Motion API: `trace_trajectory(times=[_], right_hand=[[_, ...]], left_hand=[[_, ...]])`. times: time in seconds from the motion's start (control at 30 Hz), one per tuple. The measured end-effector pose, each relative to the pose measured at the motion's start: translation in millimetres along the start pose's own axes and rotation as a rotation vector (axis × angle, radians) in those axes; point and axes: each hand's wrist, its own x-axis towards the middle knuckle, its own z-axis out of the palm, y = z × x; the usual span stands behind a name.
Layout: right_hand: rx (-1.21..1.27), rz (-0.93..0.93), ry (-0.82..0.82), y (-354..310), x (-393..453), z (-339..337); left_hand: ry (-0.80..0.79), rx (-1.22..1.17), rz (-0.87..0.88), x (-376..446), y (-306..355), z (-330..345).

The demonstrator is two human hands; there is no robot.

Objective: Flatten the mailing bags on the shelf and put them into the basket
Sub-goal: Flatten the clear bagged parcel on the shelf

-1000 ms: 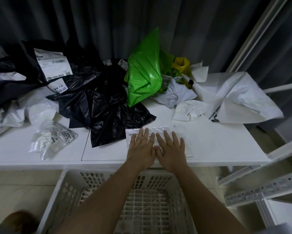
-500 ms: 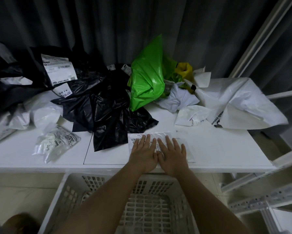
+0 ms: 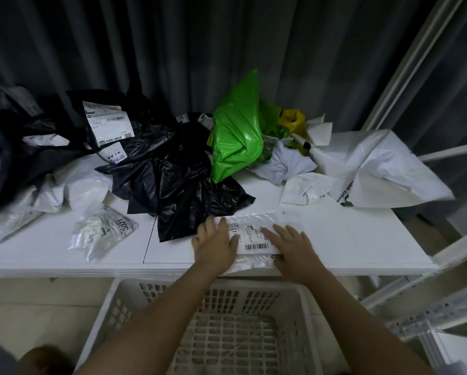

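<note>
The clear mailing bag [image 3: 254,239] lay flat at the front edge of the white shelf [image 3: 362,239], just below the middle of the frame, its barcode label facing up between my two hands. My left hand [image 3: 214,244] rested on the bag's left end with fingers straight and spread, palm down. My right hand [image 3: 294,247] pressed on the right end the same way, fingers extended and flat, gripping nothing. The hands sat apart, with the label showing in the gap. Directly below the shelf edge, at the bottom centre, I saw the white slotted basket [image 3: 227,334], and my forearms crossed over it. Touching the bag's upper left was a crumpled black bag [image 3: 178,190]. Behind that, a green bag [image 3: 235,136] stood up near the centre. A large white bag [image 3: 375,169] lay at the right, and a small clear bag marked 3021 [image 3: 105,231] lay at the left. Dark curtains [image 3: 200,50] filled the top.
</note>
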Motion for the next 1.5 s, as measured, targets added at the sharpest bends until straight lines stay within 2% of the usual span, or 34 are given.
trace_trajectory(times=[0.07, 0.17, 0.3, 0.4, 0.47, 0.57, 0.63, 0.7, 0.83, 1.0, 1.17, 1.27, 1.37, 1.43, 1.5], right_hand=[[-0.07, -0.023, 0.021, 2, 3, -2], [-0.095, -0.053, 0.1, 0, 7, -5], [-0.083, -0.101, 0.274, -6, 12, 0], [0.034, -0.143, 0.178, -9, 12, 2], [0.033, -0.101, 0.011, -13, 12, 0], [-0.082, -0.078, -0.119, -16, 21, -1], [-0.163, -0.114, -0.066, -14, 26, 3], [-0.236, -0.157, -0.001, -14, 32, 7], [-0.281, -0.142, 0.006, -29, 29, 2], [-0.311, -0.13, 0.043, -37, 0, 8], [-0.378, -0.13, 0.029, -43, -18, 5], [-0.346, -0.144, 0.067, -46, -24, -3], [-0.267, -0.096, 0.102, -49, -33, -19], [-0.11, -0.02, 0.145, -47, -39, -31], [0.171, 0.126, 0.179, -45, -47, -44]], left_hand=[[-0.037, -0.06, -0.047, -3, -5, -3], [-0.113, -0.19, -0.027, -4, -9, -3], [-0.094, -0.316, 0.018, -5, -11, -2], [-0.084, -0.359, 0.037, -10, -13, -1], [-0.068, -0.35, 0.063, -13, -12, 0], [-0.078, -0.292, 0.102, -17, -10, 0], [-0.159, -0.197, 0.109, -19, -8, 0], [-0.238, -0.004, 0.118, -21, -7, 1], [-0.216, 0.29, 0.126, -20, -9, 5], [-0.18, 0.418, 0.179, -29, -5, 5], [-0.189, 0.403, 0.235, -41, -7, 3], [-0.185, 0.32, 0.253, -45, -7, -2], [-0.074, 0.041, 0.284, -50, -13, -15], [0.084, -0.169, 0.282, -52, -17, -26], [0.177, -0.333, 0.237, -55, -18, -40]])
